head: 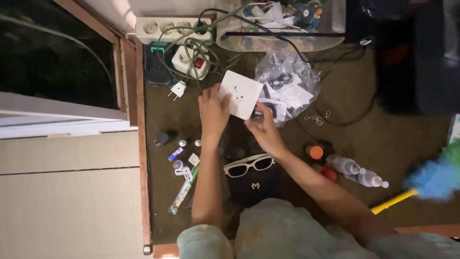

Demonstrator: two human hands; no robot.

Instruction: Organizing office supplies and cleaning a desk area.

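A white square wall-socket plate (242, 93) is held up over the brown carpeted surface, tilted. My left hand (212, 112) grips its left edge with the thumb on its face. At the plate's lower right corner, my right hand (264, 131) pinches it from below. Just behind the plate lies a clear plastic bag (289, 82) with small black and white parts inside.
White power strips (168, 28) with tangled green cables lie at the back, beside a clear plastic bin (282, 24). A white plug (178, 89), small tubes and bottles (182, 163), white-framed sunglasses (249, 164), spray bottles (359, 172) and a blue duster (431, 180) surround my arms.
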